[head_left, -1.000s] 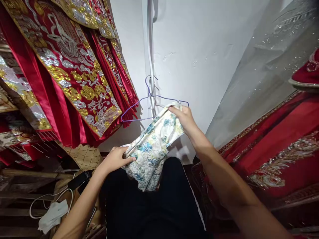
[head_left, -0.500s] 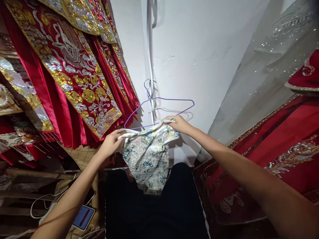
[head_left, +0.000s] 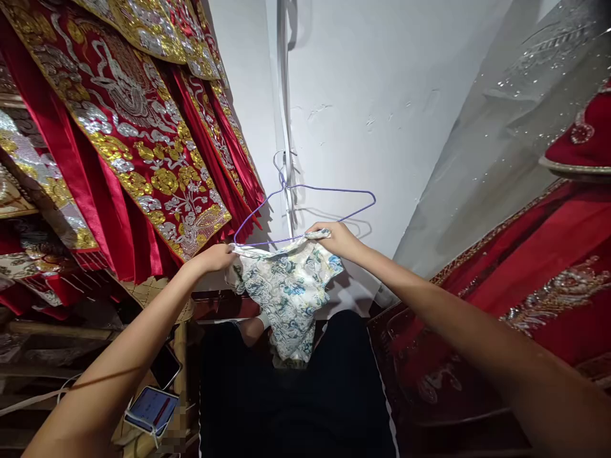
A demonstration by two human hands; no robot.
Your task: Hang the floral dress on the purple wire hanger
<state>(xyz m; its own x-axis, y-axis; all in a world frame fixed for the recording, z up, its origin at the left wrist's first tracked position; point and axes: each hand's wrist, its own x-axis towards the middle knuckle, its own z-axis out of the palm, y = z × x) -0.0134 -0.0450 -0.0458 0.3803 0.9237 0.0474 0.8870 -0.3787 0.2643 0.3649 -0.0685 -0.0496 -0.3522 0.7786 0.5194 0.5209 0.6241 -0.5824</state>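
Observation:
A small floral garment, white with blue and yellow print, is stretched between my two hands. My left hand pinches its upper left edge. At its upper right edge, my right hand grips a folded bit of the cloth. Just behind the garment's top edge hangs a purple wire hanger, hooked near a white upright pole. The hanger's bottom bar runs along the top of the cloth; whether the cloth goes over it cannot be made out. The garment's lower end hangs between my knees.
Red embroidered garments with gold and silver work hang at the left. More red clothing and a sheer sparkling cover are at the right. A lit phone lies on a bamboo rack at lower left.
My left hand has shifted slightly left and up, pulling the top edge of the garment wider and straighter. My right hand stays nearly in place on the cloth.

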